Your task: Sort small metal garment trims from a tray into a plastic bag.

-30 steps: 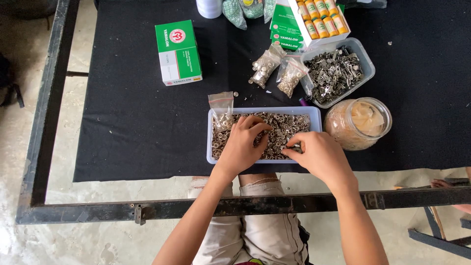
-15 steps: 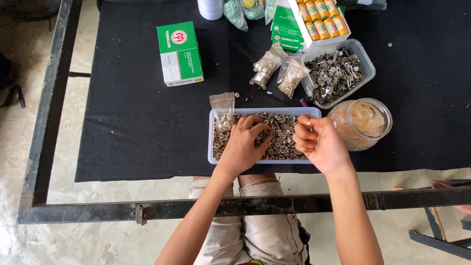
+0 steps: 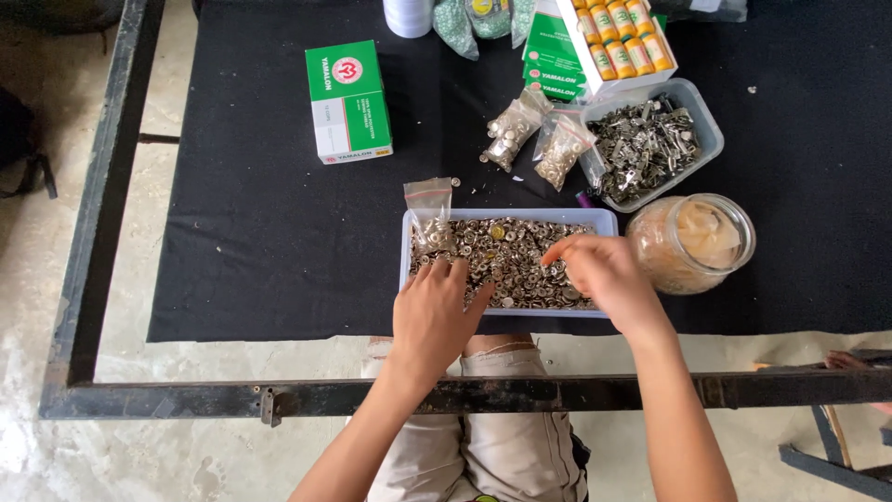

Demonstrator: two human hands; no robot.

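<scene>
A pale blue plastic tray (image 3: 602, 221) full of small metal snap buttons (image 3: 506, 256) sits at the near edge of the black cloth. My left hand (image 3: 435, 316) lies palm down over the tray's near left part, fingers spread and touching the buttons. My right hand (image 3: 606, 276) hovers over the tray's right half. Its fingers are drawn together and point left at the pile, and whether they pinch a button is hidden. A small clear zip bag (image 3: 427, 204) leans at the tray's far left corner.
Right of the tray stands a glass jar (image 3: 692, 244). Behind are a clear tub of metal clips (image 3: 650, 144), two small filled bags (image 3: 534, 139), a green-and-white box (image 3: 347, 100) and a box of small bottles (image 3: 624, 33). A black metal frame bar (image 3: 557, 390) runs along the front.
My right hand rose from the tray's near right side to its right end, then came down over the buttons toward the far side. My left hand slid slightly toward me.
</scene>
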